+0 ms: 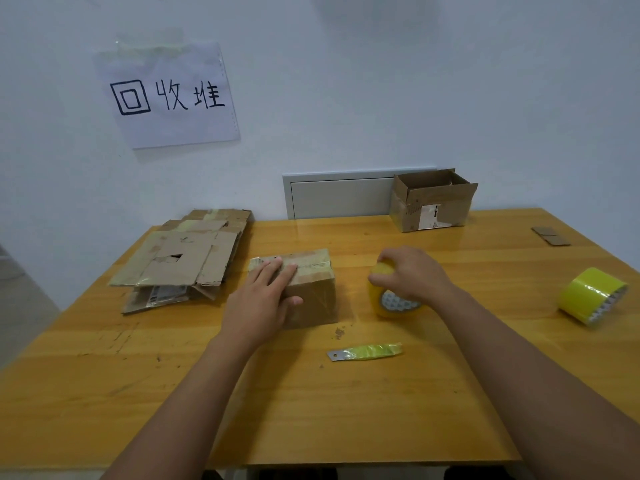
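A varnished, honey-coloured wooden table (pixel 311 410) fills the lower part of the view, its top scuffed and scratched toward the near-left side. It stands against a plain white wall (pixel 381 81), and a strip of grey floor (pixel 20 306) shows past its left edge.

Near the middle of the table sits a small closed brown cardboard box (pixel 315 299), its top seam sealed with yellowish tape. The left hand (pixel 266 299) lies flat on the box, fingers straight across the lid and thumb against the near side. Just beside the box, toward the right edge, a roll of yellow packing tape (pixel 388 303) stands on its rim. The right hand (pixel 412 275) grasps it from above, fingers curled over the top.

A second, greener yellow tape roll (pixel 588 294) lies by the right edge, well apart. A short metal blade wrapped in yellow tape (pixel 367 351) rests closer to the near edge than the box, with some brown crumbs between them. A stack of flattened brown cardboard sheets (pixel 183 258) covers the far-left corner. An open brown cardboard box (pixel 433 202) stands at the far edge by the wall, and two small cardboard scraps (pixel 550 236) lie near the far-right corner.

On the wall, a white paper sign with black handwritten characters (pixel 166 95) is taped up above the flattened stack. A pale grey recessed panel (pixel 339 199) sits low behind the far edge.
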Tool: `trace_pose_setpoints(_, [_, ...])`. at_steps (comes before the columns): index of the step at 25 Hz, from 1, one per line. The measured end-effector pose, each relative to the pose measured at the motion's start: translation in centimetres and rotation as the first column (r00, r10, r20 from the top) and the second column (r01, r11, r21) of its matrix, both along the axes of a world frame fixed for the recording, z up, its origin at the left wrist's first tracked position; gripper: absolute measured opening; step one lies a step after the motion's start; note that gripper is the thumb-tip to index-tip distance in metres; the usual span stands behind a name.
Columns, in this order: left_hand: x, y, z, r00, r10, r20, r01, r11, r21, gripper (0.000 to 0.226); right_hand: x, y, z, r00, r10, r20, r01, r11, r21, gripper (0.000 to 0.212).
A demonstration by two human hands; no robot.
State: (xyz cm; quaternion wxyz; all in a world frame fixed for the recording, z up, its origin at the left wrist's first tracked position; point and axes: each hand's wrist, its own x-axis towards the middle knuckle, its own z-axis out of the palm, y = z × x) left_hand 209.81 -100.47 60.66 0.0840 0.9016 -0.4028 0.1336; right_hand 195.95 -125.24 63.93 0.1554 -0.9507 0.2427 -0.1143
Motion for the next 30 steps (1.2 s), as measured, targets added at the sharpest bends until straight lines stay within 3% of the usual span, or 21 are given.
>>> trace_pose_setpoints(4, [0.1, -0.1, 0.2, 1.000, 0.006, -0.003, -0.006, 1.000, -0.005, 0.064, 0.1, 0.5, 1.7, 0.996, 0.031, 0.086, -0.032, 0.999, 0.017, 0.046])
trace_pose_setpoints(8, [0.3, -0.4, 0.3, 0.999, 0.006, -0.051, -0.009, 0.999, -0.044, 0.067, -0.9, 0.4, 7.0, 0.981, 0.044, 0.189, -0.040, 0.999, -0.026, 0.047])
trace_pose_setpoints(15, [-0.7, -1.5, 1.3, 0.984, -0.095, -0.149, 0.076, 0.989, -0.130, 0.055, -1.8, 2.3, 12.5, 0.939, 0.127, 0.320, -0.138, 0.990, 0.013, 0.023])
trace_pose_setpoints(17, [-1.3, -1.9, 1.9, 0.927, -0.178, -0.332, 0.074, 0.950, -0.303, 0.047, -0.9, 3.0, 12.7, 0.927, 0.134, 0.352, -0.163, 0.985, 0.055, 0.026])
trace_pose_setpoints(19, [-1.9, -2.1, 3.1, 0.765, -0.260, -0.589, -0.078, 0.871, -0.486, 0.049, 0.1, 3.7, 12.3, 0.912, 0.121, 0.391, -0.180, 0.977, 0.116, 0.028])
trace_pose_setpoints(21, [-2.2, -2.2, 4.5, 0.583, -0.320, -0.747, -0.274, 0.788, -0.552, 0.069, 1.2, 4.3, 11.7, 0.899, 0.093, 0.429, -0.182, 0.968, 0.170, 0.026])
trace_pose_setpoints(23, [-2.0, -2.3, 5.4, 0.485, -0.346, -0.803, -0.385, 0.740, -0.552, 0.089, 2.3, 4.9, 10.8, 0.888, 0.058, 0.456, -0.180, 0.957, 0.228, 0.024])
trace_pose_setpoints(27, [-1.5, -2.6, 5.8, 0.410, -0.367, -0.835, -0.441, 0.721, -0.534, 0.082, 3.7, 5.5, 8.7, 0.885, 0.009, 0.465, -0.156, 0.948, 0.278, 0.030])
trace_pose_setpoints(30, [-1.1, -3.0, 5.1, 0.439, -0.328, -0.836, -0.467, 0.712, -0.524, 0.041, 4.0, 5.2, 7.5, 0.891, -0.034, 0.452, -0.115, 0.948, 0.298, 0.041])
